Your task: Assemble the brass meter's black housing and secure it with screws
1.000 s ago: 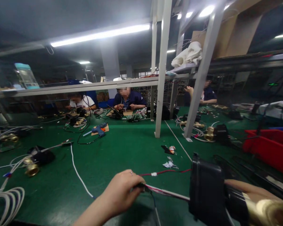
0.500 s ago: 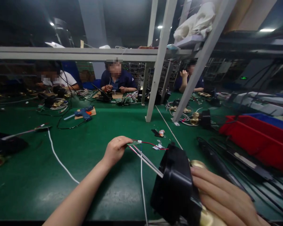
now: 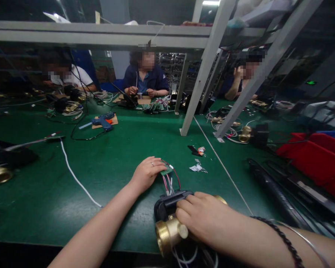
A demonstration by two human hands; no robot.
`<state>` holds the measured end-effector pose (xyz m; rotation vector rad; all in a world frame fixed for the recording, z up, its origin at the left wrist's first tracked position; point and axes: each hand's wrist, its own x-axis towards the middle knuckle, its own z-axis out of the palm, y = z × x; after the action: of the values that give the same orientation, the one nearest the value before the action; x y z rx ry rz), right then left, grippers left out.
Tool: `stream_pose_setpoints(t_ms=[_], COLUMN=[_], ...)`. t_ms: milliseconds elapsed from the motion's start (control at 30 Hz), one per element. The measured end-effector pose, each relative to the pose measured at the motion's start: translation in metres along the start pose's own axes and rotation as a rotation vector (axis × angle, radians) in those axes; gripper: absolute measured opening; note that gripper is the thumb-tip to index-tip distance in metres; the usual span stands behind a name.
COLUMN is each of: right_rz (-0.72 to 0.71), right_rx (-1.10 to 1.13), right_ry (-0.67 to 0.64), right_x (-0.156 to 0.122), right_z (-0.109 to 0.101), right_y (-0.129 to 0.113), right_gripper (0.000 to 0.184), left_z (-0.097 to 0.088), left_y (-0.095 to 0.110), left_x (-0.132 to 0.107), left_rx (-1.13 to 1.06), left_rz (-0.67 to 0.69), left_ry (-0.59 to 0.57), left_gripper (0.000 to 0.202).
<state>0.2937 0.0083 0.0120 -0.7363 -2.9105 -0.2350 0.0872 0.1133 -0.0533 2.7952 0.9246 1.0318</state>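
Note:
My left hand [image 3: 147, 173] pinches the edge of a small green circuit board [image 3: 166, 170] just above the green table. Red and white wires [image 3: 169, 185] run from the board into a black plastic housing [image 3: 163, 208]. Threaded brass pipe ends stick out of the brass valve body [image 3: 167, 232] joined to that housing. My right hand [image 3: 197, 216] is wrapped over the brass body and the back of the housing, near the table's front edge. White cable [image 3: 187, 257] loops below it. My right fingertips are partly hidden behind the housing.
A blue glue gun [image 3: 104, 121] lies on cardboard further back. Scraps of white bits [image 3: 197, 168] are beyond my hands. Another brass-and-black unit [image 3: 1, 175] sits at left, a red bin [image 3: 309, 156] at right. Metal posts [image 3: 206, 70] rise mid-table; several people sit opposite.
The housing has turned so its brass fitting faces me, and it has moved left. My left hand has shifted right with the board, which shows its flat face more. The view has tilted down.

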Motion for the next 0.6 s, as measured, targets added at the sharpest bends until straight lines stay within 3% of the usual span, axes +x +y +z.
stream_pose_setpoints(t_ms=[167,233,333,400,433,533,600], right_rz=[0.008,0.028,0.165,0.350,0.441,0.612,0.692], right_rx=[0.142,0.261,0.377,0.395,0.410,0.555,0.700], right_ry=[-0.148,-0.114,0.212,0.433,0.484,0.356,0.187], right_x=[0.017,0.011,-0.018,-0.043,-0.055,-0.073,-0.071], right_z=[-0.007,-0.021,-0.040,-0.041,-0.037,-0.012,0.007], right_y=[0.011,0.015,0.012,0.002,-0.006,-0.034,-0.050], right_gripper=[0.012,0.014,0.014,0.012,0.010,0.016,0.027], left_z=[0.006,-0.003,-0.029,-0.047,-0.052,-0.048,-0.034], left_y=[-0.002,0.006,0.031,0.054,0.067,0.103,0.120], left_x=[0.004,0.002,-0.014,-0.033,-0.044,-0.072,-0.080], left_rx=[0.033,0.060,0.122,0.063,-0.020,-0.294,-0.374], left_rz=[-0.114,-0.168,-0.309,-0.390,-0.414,-0.532,-0.629], left_ry=[-0.177,-0.232,-0.280,-0.314,-0.340,-0.394,-0.324], left_gripper=[0.036,0.044,0.055,0.058,0.061,0.083,0.100])
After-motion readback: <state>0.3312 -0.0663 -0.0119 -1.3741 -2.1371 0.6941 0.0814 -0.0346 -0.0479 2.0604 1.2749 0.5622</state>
